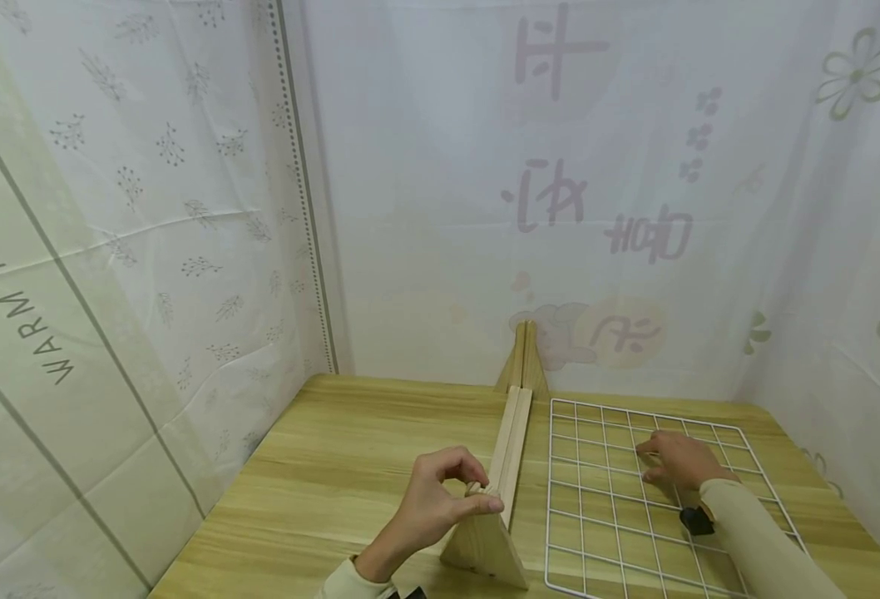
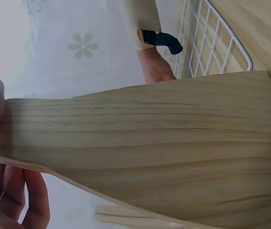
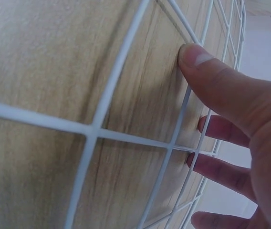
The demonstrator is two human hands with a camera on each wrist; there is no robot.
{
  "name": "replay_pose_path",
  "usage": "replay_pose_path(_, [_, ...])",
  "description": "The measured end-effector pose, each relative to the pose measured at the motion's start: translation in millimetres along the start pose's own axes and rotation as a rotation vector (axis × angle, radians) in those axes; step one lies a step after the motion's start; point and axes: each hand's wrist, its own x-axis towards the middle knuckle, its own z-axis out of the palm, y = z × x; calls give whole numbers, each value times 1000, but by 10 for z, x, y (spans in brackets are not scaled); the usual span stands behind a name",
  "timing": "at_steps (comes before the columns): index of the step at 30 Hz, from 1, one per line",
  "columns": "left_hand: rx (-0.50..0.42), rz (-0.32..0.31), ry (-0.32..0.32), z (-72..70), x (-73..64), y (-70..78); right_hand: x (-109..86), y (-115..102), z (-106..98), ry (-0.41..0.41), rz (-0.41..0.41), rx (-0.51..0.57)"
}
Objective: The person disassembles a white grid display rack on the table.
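Note:
A wooden stand has two tapered uprights joined by a long grooved bar [image 1: 512, 445]. My left hand [image 1: 440, 497] grips the narrow top of its near upright [image 1: 485, 545], thumb on one side and curled fingers on the other. In the left wrist view, that upright's broad face [image 2: 140, 148] fills much of the picture. To the right, a white wire grid panel [image 1: 615, 497] lies on the table. Over its right half is my right hand [image 1: 683, 460]; the right wrist view shows the thumb [image 3: 212, 71] at a wire and the fingers spread apart.
The far upright [image 1: 524, 362] stands at the table's back edge, close to a printed curtain [image 1: 425, 208]. More curtain hangs along the left and right sides. Wood-grain tabletop [image 1: 335, 466] extends left of the stand.

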Motion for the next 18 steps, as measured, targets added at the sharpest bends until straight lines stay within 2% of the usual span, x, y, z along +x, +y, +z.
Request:
replay_pose_path(8, [28, 46, 13, 77, 32, 7, 17, -2, -3, -15, 12, 4])
replay_pose_path(18, [58, 74, -16, 150, 103, 1, 72, -12, -36, -39, 35, 35])
